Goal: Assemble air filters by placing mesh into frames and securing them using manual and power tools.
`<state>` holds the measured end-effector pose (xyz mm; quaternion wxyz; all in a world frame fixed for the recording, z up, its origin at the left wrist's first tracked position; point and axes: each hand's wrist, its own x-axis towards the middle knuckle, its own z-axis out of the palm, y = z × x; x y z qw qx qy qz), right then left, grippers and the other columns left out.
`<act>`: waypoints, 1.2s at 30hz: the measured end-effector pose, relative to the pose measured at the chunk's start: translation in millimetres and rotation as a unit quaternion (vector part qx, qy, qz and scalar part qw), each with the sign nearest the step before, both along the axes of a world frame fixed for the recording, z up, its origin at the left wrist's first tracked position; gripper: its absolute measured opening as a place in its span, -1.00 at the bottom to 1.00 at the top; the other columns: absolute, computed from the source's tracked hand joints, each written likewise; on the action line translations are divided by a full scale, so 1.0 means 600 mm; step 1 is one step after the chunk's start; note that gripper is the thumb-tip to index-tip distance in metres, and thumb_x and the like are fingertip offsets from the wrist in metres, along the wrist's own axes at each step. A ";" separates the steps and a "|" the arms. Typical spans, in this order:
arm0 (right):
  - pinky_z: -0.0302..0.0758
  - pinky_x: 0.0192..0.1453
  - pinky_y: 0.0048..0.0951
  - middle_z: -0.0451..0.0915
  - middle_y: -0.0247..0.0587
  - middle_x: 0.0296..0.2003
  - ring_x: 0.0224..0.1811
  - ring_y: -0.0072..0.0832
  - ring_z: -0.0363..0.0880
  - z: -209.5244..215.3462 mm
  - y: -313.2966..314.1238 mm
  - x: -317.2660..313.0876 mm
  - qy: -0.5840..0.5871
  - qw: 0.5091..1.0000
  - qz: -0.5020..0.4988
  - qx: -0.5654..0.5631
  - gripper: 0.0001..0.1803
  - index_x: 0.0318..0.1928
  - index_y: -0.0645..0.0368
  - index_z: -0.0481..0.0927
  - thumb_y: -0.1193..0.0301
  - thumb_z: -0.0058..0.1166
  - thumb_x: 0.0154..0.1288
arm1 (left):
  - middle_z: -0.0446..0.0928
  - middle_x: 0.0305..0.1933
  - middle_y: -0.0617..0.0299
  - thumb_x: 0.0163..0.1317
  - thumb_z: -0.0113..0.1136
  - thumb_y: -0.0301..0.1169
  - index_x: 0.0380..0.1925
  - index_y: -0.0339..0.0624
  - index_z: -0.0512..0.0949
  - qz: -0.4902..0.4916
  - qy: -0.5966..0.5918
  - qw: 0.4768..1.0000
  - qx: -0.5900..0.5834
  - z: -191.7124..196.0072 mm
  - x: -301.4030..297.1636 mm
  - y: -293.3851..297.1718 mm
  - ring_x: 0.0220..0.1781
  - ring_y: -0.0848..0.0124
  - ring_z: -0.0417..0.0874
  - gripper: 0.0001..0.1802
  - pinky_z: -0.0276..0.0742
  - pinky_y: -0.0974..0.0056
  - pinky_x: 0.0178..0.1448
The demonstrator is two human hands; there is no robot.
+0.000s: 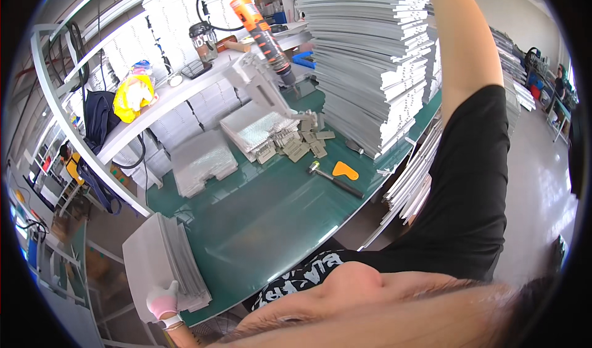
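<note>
My left hand, in a white and pink glove, rests on the near end of a stack of thin grey panels at the table's left corner. Its thumb stands apart from the fingers, which look short from here. My right arm reaches up past the top edge, so the right hand is out of sight. Beside that arm rises a tall stack of grey-white panels. A small hammer and an orange scraper lie on the green tabletop.
An orange and black power screwdriver hangs above a grey fixture. Behind lie wrapped panels, a pile of small grey plates and a shelf with a yellow bag. Another person is at far left.
</note>
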<state>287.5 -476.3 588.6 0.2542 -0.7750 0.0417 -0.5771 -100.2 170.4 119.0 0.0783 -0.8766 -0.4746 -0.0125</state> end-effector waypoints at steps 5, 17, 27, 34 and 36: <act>0.48 0.15 -0.18 0.65 0.15 -0.09 -0.01 -0.18 0.64 -0.061 -0.067 -0.065 -0.057 0.724 0.679 0.110 -0.54 -0.02 0.32 0.61 0.16 0.13 0.29 | 0.63 -0.07 -0.13 0.27 0.12 0.01 -0.09 -0.32 0.60 -0.200 0.037 0.977 0.067 0.032 -0.090 0.167 -0.10 -0.08 0.64 -0.45 0.53 -0.02 0.00; 0.51 -0.14 -0.22 0.61 -0.10 -0.31 -0.30 -0.16 0.58 -0.673 0.259 -0.174 -0.047 0.861 0.477 -0.168 -0.70 -0.10 0.20 0.61 0.59 0.17 0.10 | 0.64 -0.27 0.00 -0.08 0.50 -0.03 0.02 -0.30 0.57 -0.438 -0.180 0.879 -0.057 0.189 0.023 -0.276 -0.25 0.05 0.68 -0.27 0.61 0.10 -0.12; -0.10 0.50 0.29 0.23 0.01 0.40 0.50 0.01 0.06 -1.021 0.503 -0.092 0.416 0.658 0.507 -0.370 -0.42 0.28 0.03 0.44 0.16 0.01 0.27 | 0.64 -0.13 -0.16 0.34 0.01 0.11 -0.14 -0.28 0.62 -0.421 -0.053 0.836 -0.346 -0.105 0.283 -0.297 -0.05 -0.10 0.64 -0.40 0.52 -0.02 0.07; 0.08 0.47 0.16 0.36 -0.02 0.31 0.44 0.01 0.17 -0.966 0.669 0.073 0.287 0.750 0.522 -0.287 -0.46 0.21 0.10 0.48 0.20 0.10 0.23 | 0.52 0.11 -0.19 0.21 0.21 -0.22 0.11 -0.41 0.47 -0.286 -0.423 0.857 -0.073 -0.141 0.569 0.037 0.17 -0.03 0.53 -0.44 0.45 0.04 0.23; 0.22 0.46 -0.11 0.41 0.16 0.24 0.38 0.04 0.27 -0.956 0.772 0.142 0.216 0.758 0.592 -0.170 -0.50 0.13 0.24 0.52 0.25 0.09 0.23 | 0.34 0.33 -0.22 0.14 0.26 -0.17 0.24 -0.41 0.35 -0.234 -0.468 0.851 -0.037 -0.170 0.616 0.143 0.31 -0.07 0.42 -0.26 0.29 0.06 0.43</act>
